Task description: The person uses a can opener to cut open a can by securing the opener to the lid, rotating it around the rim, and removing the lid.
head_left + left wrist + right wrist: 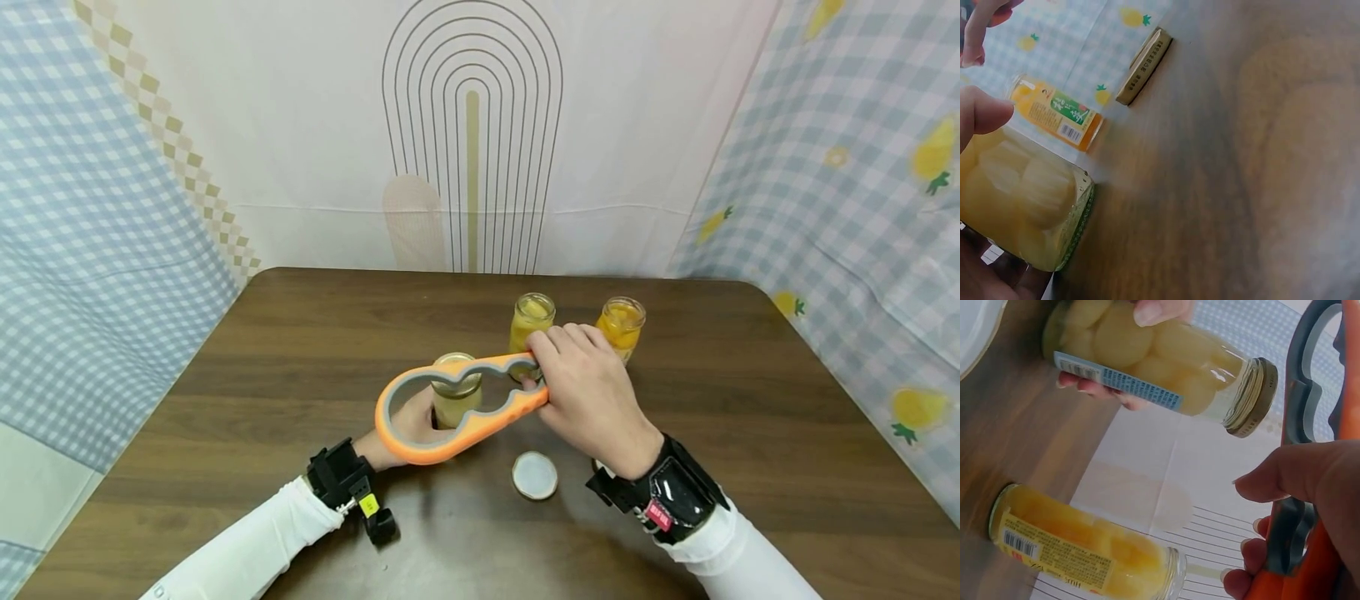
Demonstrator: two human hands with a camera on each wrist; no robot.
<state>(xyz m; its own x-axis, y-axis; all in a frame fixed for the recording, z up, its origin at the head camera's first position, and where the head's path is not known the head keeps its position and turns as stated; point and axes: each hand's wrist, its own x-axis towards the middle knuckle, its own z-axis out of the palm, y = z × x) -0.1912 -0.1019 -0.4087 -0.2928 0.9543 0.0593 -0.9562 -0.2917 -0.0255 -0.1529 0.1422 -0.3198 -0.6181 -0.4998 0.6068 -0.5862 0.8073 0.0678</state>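
Observation:
My left hand [415, 418] grips a glass jar of pale round fruit [1147, 350], its gold lid [1254, 397] on. The jar stands upright, close over or on the table, with fingers on one side and the thumb on the other. My right hand [588, 392] holds an orange jar opener [480, 429] with a grey wavy inner edge, gripping it by the handle ends. The opener's loop overlaps the jar in the head view; in the right wrist view it is beside the lid, apart from it.
Behind the hands stand two lidless jars, one of yellow fruit [527, 321] and one of orange fruit [621, 329]. A loose lid [535, 476] lies white side up on the brown table [315, 333]. Another lid [602, 468] shows partly beneath the right wrist. Patterned cloths hang around the table.

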